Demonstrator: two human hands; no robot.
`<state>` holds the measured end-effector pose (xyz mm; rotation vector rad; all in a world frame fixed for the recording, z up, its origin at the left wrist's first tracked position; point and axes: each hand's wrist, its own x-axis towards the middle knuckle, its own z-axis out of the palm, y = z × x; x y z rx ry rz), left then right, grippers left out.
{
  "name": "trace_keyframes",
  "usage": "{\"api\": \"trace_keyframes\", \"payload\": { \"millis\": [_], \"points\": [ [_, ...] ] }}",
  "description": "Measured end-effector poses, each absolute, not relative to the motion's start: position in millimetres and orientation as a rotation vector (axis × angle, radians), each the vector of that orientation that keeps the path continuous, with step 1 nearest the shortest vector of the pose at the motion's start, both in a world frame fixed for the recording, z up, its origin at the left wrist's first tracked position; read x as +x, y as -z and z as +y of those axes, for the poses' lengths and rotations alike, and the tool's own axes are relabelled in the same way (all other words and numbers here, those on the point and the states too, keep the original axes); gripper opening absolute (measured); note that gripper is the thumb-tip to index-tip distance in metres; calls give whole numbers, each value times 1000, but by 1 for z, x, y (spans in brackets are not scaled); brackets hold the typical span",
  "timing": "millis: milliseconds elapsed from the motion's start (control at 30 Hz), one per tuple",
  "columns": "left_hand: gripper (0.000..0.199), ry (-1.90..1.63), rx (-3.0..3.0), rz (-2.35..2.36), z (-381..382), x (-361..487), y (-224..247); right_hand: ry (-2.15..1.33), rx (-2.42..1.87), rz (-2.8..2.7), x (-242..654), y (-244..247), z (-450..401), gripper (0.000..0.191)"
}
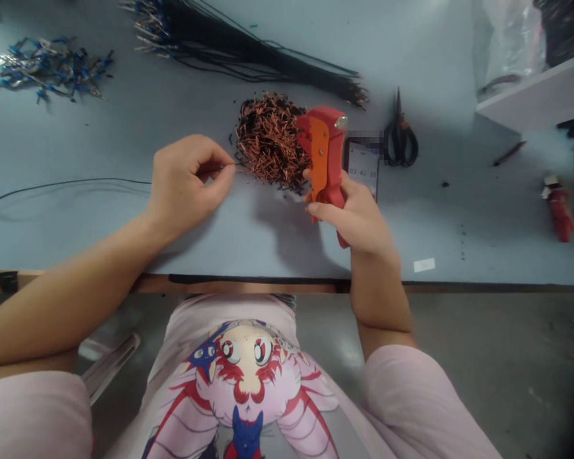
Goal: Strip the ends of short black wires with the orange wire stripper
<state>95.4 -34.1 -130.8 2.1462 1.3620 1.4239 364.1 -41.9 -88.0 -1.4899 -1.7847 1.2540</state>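
Observation:
Between thumb and forefinger, my left hand [186,178] pinches a thin black wire [76,183] near its end. The wire trails left across the table to a blue tip. In my right hand [358,213] is a red and orange wire stripper [326,156], its jaw end pointing up and away from me. A gap separates the wire's end from the tool. Behind and between the hands lies a heap of copper-coloured wire scraps [270,137] mixed with black bits. The stripper hides part of the heap's right side.
A long bundle of black wires [249,48] lies at the back, with blue-and-metal terminal pieces [52,67] at back left. Black-handled scissors [402,143] and a phone [363,169] showing digits lie right. Farther right are a red tool [559,210] and a white shelf edge [536,95].

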Motion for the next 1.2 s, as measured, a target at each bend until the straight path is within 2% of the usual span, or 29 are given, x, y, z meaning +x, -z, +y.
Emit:
{"api": "trace_keyframes", "payload": {
  "millis": [133,333,500,667,1200],
  "points": [
    [12,-1404,2122,1364,-36,98,129,-1481,-1408,-1593,367,89,-43,45],
    [8,-1313,1910,1426,-45,101,120,-1724,-1122,-1464,360,84,-52,36],
    [11,-1455,1847,1287,-46,102,120,-1983,-1156,-1283,347,84,-58,37],
    [13,-1439,1835,1204,-48,104,121,-2262,-1017,-1026,341,89,-60,36],
    [13,-1401,1809,1154,-50,106,124,-2297,-956,-1069,341,86,-67,32]
  ]
}}
